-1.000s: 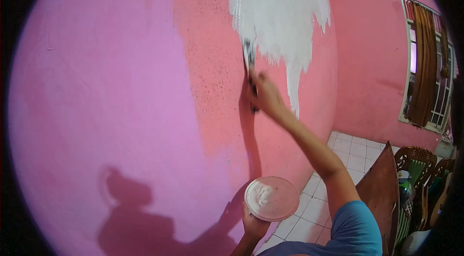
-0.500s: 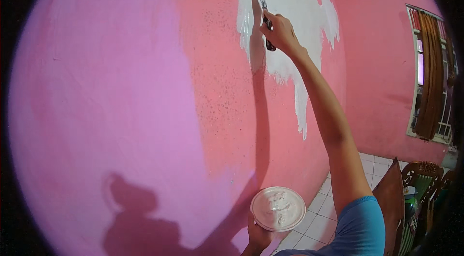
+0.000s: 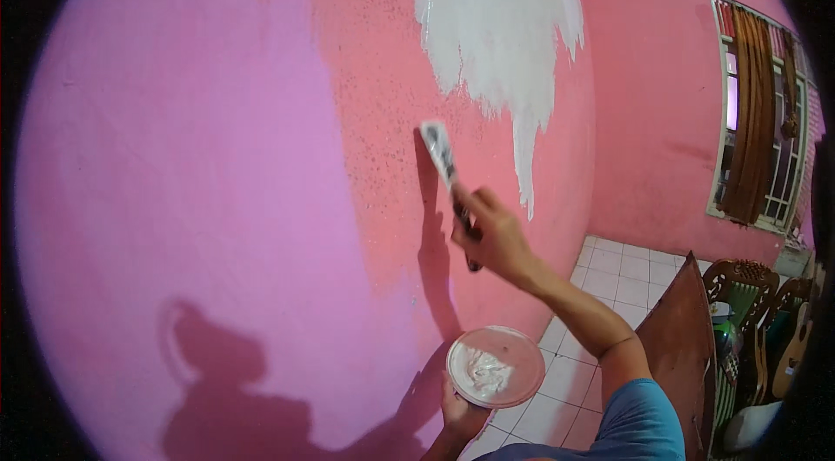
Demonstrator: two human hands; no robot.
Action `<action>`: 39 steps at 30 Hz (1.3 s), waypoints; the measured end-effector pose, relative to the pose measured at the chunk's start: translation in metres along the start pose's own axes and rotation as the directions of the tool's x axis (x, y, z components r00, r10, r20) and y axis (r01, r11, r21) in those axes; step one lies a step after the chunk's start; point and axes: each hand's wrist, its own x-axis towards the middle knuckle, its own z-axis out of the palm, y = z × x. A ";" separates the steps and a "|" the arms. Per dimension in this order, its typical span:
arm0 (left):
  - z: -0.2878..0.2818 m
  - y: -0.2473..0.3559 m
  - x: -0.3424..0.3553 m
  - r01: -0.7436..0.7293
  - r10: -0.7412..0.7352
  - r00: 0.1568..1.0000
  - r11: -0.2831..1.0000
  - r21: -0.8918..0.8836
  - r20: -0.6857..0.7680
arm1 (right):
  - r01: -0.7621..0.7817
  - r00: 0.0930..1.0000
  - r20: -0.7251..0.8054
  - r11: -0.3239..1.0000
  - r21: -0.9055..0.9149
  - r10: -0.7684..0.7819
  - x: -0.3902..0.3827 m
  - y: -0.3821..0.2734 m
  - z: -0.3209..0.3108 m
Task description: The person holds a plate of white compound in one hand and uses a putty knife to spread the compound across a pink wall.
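Observation:
My right hand (image 3: 497, 239) is closed round the dark handle of a putty knife (image 3: 440, 152), its blade pointing up and smeared with white. The blade is in front of the pink wall, below and left of a wet-looking white putty patch (image 3: 487, 26) with ragged lower edges. Whether the blade touches the wall, I cannot tell. Low down, my left hand (image 3: 461, 413) holds a round, shallow plate or lid (image 3: 525, 372) from its near left side, fingers partly hidden beneath. A mound of white putty (image 3: 487, 371) lies on it.
The wall on the left is purple (image 3: 191, 157), with a speckled salmon-pink strip (image 3: 374, 113) beside it. To the right are a tiled floor (image 3: 622, 274), a leaning brown board (image 3: 674, 357), carved chairs (image 3: 739, 283), a guitar (image 3: 791, 352) and a curtained window (image 3: 752, 113).
My right hand has come down from the white patch with the putty knife, nearer the plate. The plate stays in my left hand. The view has shifted slightly.

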 end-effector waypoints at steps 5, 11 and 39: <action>0.003 0.013 -0.015 0.109 -0.111 0.991 0.994 -0.030 -0.070 | 0.119 0.923 -0.320 0.950 -0.290 -0.213 0.142 0.020 -0.036; 0.004 0.025 -0.025 0.057 -0.055 0.998 0.995 0.081 -0.025 | 0.073 0.955 -0.244 0.934 -0.350 -0.166 0.242 0.033 -0.054; 0.022 0.021 0.029 0.147 -0.147 0.989 0.989 -0.006 0.002 | 0.206 0.950 -0.159 0.923 -0.326 -0.268 0.268 0.067 -0.071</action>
